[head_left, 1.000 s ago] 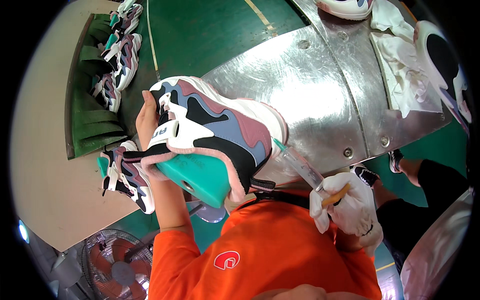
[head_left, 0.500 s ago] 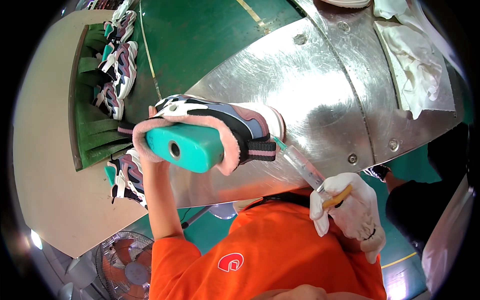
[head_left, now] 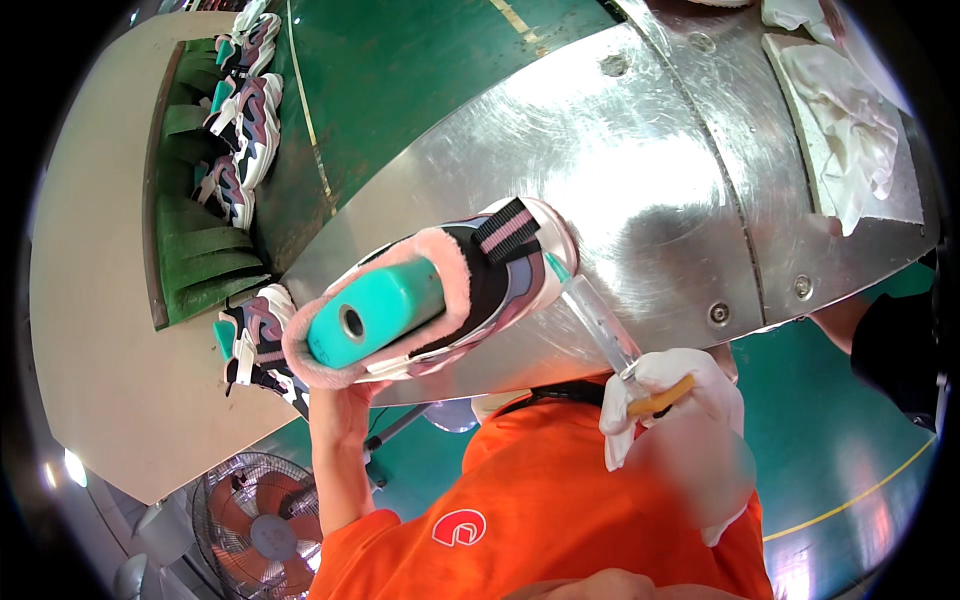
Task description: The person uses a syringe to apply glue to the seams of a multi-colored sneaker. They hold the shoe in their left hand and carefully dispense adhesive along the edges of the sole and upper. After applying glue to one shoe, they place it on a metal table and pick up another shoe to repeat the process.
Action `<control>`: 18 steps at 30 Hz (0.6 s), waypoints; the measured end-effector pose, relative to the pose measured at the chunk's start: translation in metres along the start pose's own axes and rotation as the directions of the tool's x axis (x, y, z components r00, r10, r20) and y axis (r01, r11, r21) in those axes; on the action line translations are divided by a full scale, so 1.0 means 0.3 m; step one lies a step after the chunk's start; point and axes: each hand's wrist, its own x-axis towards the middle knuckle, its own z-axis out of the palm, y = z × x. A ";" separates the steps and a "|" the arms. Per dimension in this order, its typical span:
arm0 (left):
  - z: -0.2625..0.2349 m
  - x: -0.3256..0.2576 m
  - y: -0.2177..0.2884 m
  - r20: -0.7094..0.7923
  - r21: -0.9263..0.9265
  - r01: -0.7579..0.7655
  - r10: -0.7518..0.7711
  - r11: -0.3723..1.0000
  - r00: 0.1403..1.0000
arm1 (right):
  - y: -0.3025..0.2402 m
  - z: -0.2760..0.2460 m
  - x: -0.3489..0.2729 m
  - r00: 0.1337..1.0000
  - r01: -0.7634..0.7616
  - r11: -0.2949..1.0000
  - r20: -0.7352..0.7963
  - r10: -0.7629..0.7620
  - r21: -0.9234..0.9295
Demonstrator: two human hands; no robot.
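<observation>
A sneaker [head_left: 490,300] with a pink fleece collar and a teal shoe last [head_left: 385,310] inside is held above the metal table. My left hand [head_left: 350,395] grips it from beneath; the shoe hides most of its fingers. My right hand [head_left: 680,375], in a white glove, is closed around a clear syringe [head_left: 602,322]. The green tip of the syringe [head_left: 556,268] meets the edge of the white sole near the heel, seemingly touching it. A yellow-handled tool [head_left: 662,396] is also tucked in the gloved hand; its kind is unclear.
Several similar sneakers [head_left: 262,125] stand beside a rack with green flaps [head_left: 195,275] on the left. Another shoe [head_left: 262,345] sits nearer. White cloths [head_left: 845,130] lie on a pad at the far right. A standing fan [head_left: 265,540] is lower left. A person's dark-clothed leg [head_left: 895,350] shows at right.
My left hand has turned the sneaker, so its heel loop now points up and away and the sole edge faces the syringe. The syringe has stayed near the heel.
</observation>
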 end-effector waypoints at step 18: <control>0.010 -0.143 -0.021 0.243 -0.117 0.106 -0.075 0.987 0.967 | 0.006 -0.021 -0.007 0.994 -0.108 0.993 0.025 0.110 -0.051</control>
